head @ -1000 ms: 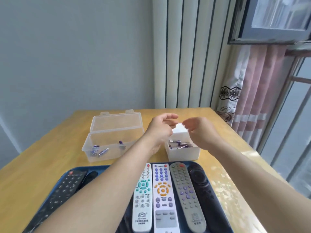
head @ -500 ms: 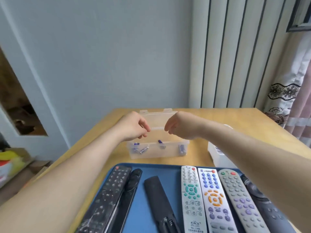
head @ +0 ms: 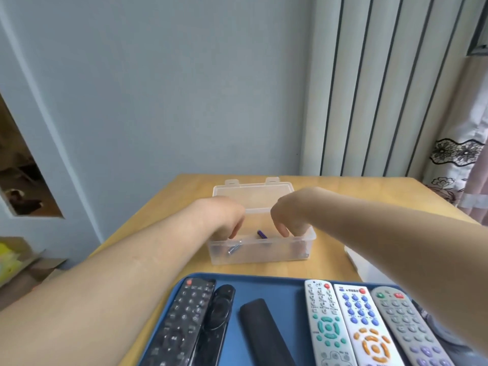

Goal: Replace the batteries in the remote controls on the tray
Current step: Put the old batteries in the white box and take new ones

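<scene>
The left hand [head: 224,220] dips into a clear plastic box [head: 261,253], fingers bent down past the rim. The fingertips sit behind the cloudy wall, so I cannot tell whether they pinch anything. Just to its right, the right hand [head: 290,216] reaches in the same way with its fingers curled downward, and its grip is equally unclear. Between the two hands a purple battery [head: 262,234] lies tilted in the box, and below the left fingers a silver battery [head: 234,249] shows through the front wall. Behind both hands the open lid [head: 253,196] stands up. Nearer the person than the hands, a blue tray [head: 266,285] on the wooden table [head: 163,223] holds the remote controls: black remotes [head: 184,318] on the left hand's side, white remotes [head: 327,326] and a grey remote [head: 404,328] on the right. The right forearm covers the tray's right end and part of a white box [head: 353,260], and the frame cuts off the remotes' near ends
</scene>
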Demonstrator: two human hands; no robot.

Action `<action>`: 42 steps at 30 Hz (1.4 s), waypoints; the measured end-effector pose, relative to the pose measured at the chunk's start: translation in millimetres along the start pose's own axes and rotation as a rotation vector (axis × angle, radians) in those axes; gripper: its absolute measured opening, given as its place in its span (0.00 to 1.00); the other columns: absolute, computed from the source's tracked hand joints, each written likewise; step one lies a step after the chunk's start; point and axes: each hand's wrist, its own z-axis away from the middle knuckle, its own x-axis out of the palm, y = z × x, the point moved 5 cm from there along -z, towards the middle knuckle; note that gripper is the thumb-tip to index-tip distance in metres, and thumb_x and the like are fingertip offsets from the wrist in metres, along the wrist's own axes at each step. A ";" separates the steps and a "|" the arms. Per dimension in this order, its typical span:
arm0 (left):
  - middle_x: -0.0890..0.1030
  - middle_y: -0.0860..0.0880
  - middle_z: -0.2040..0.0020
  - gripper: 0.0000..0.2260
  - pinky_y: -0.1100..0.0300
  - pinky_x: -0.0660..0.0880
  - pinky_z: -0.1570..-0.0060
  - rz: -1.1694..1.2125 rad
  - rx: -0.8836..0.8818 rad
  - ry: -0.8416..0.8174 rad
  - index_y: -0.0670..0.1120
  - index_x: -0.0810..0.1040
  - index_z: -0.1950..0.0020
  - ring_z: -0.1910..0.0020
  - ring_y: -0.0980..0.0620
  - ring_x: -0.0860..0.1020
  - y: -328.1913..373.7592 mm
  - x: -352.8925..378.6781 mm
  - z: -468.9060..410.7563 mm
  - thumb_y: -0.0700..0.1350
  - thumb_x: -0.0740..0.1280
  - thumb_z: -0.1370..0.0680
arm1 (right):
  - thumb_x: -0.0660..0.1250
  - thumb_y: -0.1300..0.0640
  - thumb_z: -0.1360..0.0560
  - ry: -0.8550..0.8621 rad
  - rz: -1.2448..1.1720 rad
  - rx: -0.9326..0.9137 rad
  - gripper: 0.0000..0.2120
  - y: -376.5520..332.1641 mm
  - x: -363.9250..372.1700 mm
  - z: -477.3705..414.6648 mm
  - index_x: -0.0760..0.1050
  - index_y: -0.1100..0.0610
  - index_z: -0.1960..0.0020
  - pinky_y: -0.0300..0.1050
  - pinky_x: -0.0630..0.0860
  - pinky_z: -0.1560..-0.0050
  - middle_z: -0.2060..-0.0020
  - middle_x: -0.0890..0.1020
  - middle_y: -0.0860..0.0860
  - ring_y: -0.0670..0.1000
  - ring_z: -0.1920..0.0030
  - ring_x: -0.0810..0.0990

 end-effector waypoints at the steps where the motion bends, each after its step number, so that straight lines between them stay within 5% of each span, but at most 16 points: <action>1: 0.82 0.47 0.49 0.13 0.60 0.75 0.60 -0.032 0.007 0.012 0.45 0.81 0.45 0.52 0.46 0.79 1.9 -0.2 -1.0 0.33 0.65 0.26 | 0.63 0.65 0.25 -0.005 0.031 -0.007 0.18 -1.9 -0.4 -3.2 0.78 0.54 0.38 0.45 0.73 0.55 0.43 0.79 0.53 0.56 0.48 0.78; 5: 0.77 0.48 0.64 0.08 0.60 0.68 0.70 -0.105 0.065 0.066 0.42 0.82 0.53 0.64 0.46 0.74 5.2 2.5 -0.8 0.33 0.66 0.27 | 0.63 0.66 0.26 -0.022 0.061 -0.052 0.16 -6.1 -2.4 -7.6 0.80 0.56 0.42 0.44 0.74 0.55 0.54 0.79 0.52 0.54 0.55 0.76; 10: 0.76 0.48 0.65 0.05 0.60 0.70 0.64 0.077 0.101 0.144 0.48 0.80 0.60 0.65 0.46 0.71 -7.5 8.3 -4.8 0.40 0.67 0.26 | 0.63 0.65 0.24 0.004 -0.040 -0.070 0.14 -1.6 0.6 -6.4 0.80 0.57 0.41 0.39 0.71 0.62 0.46 0.80 0.54 0.53 0.54 0.75; 13: 0.84 0.50 0.58 0.05 0.58 0.79 0.54 0.383 0.065 0.198 0.47 0.82 0.51 0.59 0.49 0.80 -14.1 6.3 -2.5 0.43 0.70 0.25 | 0.62 0.64 0.25 0.062 -0.142 -0.066 0.14 2.5 1.2 -7.9 0.79 0.54 0.43 0.37 0.67 0.69 0.48 0.81 0.52 0.50 0.59 0.74; 18: 0.85 0.45 0.58 0.12 0.54 0.79 0.51 1.051 0.061 0.298 0.49 0.78 0.41 0.65 0.53 0.80 -19.2 7.5 14.6 0.38 0.69 0.23 | 0.66 0.62 0.28 0.243 -0.426 -0.050 0.10 10.7 4.1 -10.0 0.80 0.50 0.53 0.43 0.79 0.62 0.59 0.86 0.51 0.46 0.65 0.78; 21: 0.84 0.42 0.57 0.13 0.61 0.81 0.56 1.537 0.089 0.329 0.43 0.78 0.39 0.61 0.50 0.83 -18.5 14.4 27.7 0.35 0.66 0.22 | 0.72 0.62 0.29 0.462 -0.862 -0.027 0.06 21.3 2.0 5.2 0.78 0.53 0.57 0.43 0.80 0.59 0.67 0.85 0.48 0.47 0.67 0.81; 23: 0.83 0.42 0.58 0.13 0.62 0.81 0.56 1.805 0.119 0.342 0.43 0.78 0.39 0.58 0.47 0.84 -14.6 16.8 38.2 0.34 0.65 0.22 | 0.73 0.64 0.28 0.570 -1.366 -0.066 0.05 27.3 0.5 28.3 0.78 0.57 0.55 0.39 0.76 0.65 0.63 0.86 0.54 0.49 0.65 0.83; 27: 0.82 0.40 0.59 0.12 0.61 0.81 0.61 2.161 0.235 0.308 0.40 0.78 0.41 0.60 0.45 0.83 9.7 11.2 67.6 0.32 0.62 0.21 | 0.70 0.66 0.26 0.501 -2.156 -0.206 0.06 13.4 7.8 82.1 0.77 0.57 0.53 0.36 0.72 0.67 0.58 0.85 0.58 0.53 0.61 0.86; 35: 0.80 0.45 0.61 0.16 0.67 0.77 0.66 2.052 0.398 0.368 0.41 0.78 0.40 0.67 0.53 0.79 75.3 8.9 135.3 0.39 0.70 0.28 | 0.73 0.64 0.37 0.510 -2.483 -0.314 0.14 -32.5 29.8 162.0 0.76 0.62 0.53 0.37 0.80 0.64 0.65 0.83 0.57 0.50 0.69 0.82; 39: 0.81 0.48 0.63 0.12 0.65 0.72 0.62 1.760 0.287 0.460 0.48 0.83 0.47 0.65 0.53 0.78 86.3 24.3 157.4 0.40 0.73 0.30 | 0.76 0.64 0.34 0.610 -2.288 -0.179 0.11 -46.1 45.2 185.6 0.75 0.64 0.55 0.37 0.78 0.66 0.68 0.81 0.57 0.50 0.71 0.80; 42: 0.82 0.45 0.61 0.07 0.62 0.67 0.61 1.799 0.162 0.542 0.46 0.84 0.51 0.65 0.51 0.73 85.0 41.8 164.9 0.38 0.72 0.27 | 0.74 0.62 0.28 0.700 -2.016 -0.040 0.07 -53.9 52.9 188.3 0.77 0.64 0.59 0.42 0.80 0.64 0.69 0.82 0.56 0.50 0.70 0.80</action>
